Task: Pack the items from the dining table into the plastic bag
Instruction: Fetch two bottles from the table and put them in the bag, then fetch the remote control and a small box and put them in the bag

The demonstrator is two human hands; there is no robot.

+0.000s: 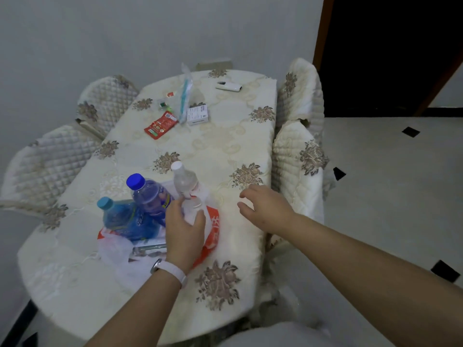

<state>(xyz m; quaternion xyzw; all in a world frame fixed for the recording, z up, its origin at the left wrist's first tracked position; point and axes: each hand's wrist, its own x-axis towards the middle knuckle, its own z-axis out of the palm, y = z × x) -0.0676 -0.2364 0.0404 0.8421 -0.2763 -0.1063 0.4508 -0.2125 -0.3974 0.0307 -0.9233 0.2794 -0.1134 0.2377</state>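
Left hand [184, 221] grips thin white-and-orange plastic bag [214, 229], frame centre. Right hand [265, 209] empty, fingers loosely spread. Flat red foil sachet [160, 125] lies up-frame, left of it, on cream embroidered worktop [225, 146]; long axis diagonal.

Three bottles [150, 196], one bag [213, 229], one box [198, 115] (white), four chairs [298, 96].

I see the desk [225, 136] covered in matt cream cloth, embroidered and slightly rough. The plastic bag [117, 254] is thin, crinkled film, milky with red print. In the bag, the white-capped bottle [184, 181] and the blue-capped bottle [150, 194] are glossy see-through plastic with smooth caps. Beyond the bag, the red sachet [160, 125] shines like foil and the white box [198, 115] looks like matt card.
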